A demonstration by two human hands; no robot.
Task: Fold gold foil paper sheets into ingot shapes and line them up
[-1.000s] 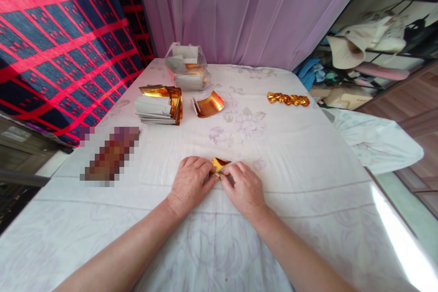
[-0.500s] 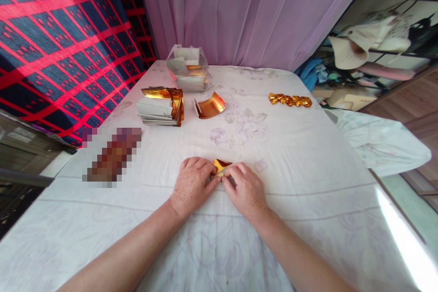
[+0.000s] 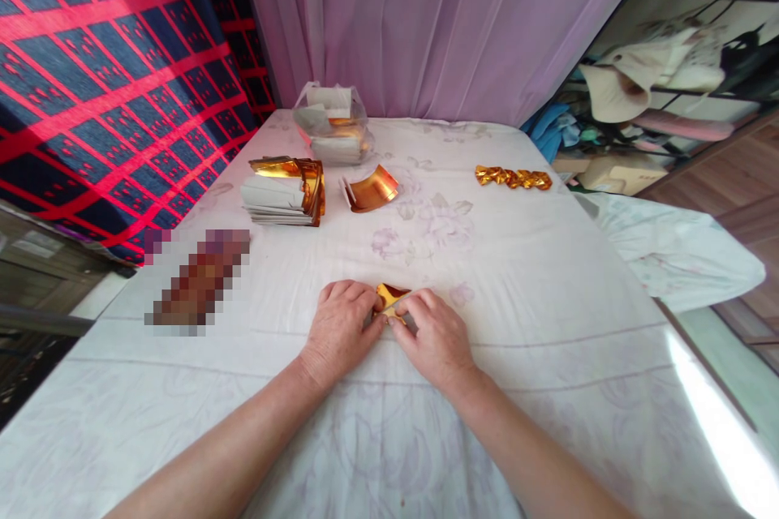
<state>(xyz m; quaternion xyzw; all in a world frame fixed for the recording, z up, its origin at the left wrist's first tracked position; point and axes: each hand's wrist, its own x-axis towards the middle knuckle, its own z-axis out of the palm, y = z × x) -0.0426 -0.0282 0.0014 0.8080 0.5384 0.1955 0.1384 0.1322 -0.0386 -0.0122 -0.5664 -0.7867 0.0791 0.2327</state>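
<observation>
Between my two hands, low over the flowered tablecloth (image 3: 523, 276), is a sheet of gold foil paper (image 3: 389, 293), partly folded, with a grey edge showing. My left hand (image 3: 344, 320) grips its left side, thumb and fingers closed on it. On the other side my right hand (image 3: 435, 332) pinches the paper with thumb and forefinger. Fingers hide much of the fold. Farther back lie a few curled gold foil sheets (image 3: 372, 188), and left of them a thick stack of foil paper (image 3: 277, 199) with grey backs.
A clear plastic bag (image 3: 332, 126) of more foil paper stands at the back. Folded gold pieces (image 3: 513, 178) lie in a row at back right. A blurred-out patch (image 3: 204, 280) covers something on the left. Shelves with hats (image 3: 621, 81) stand beyond the right edge.
My right thumb has shifted slightly on the foil paper, and a bit more of its gold front shows. The whole view has moved a little; other things lie as before.
</observation>
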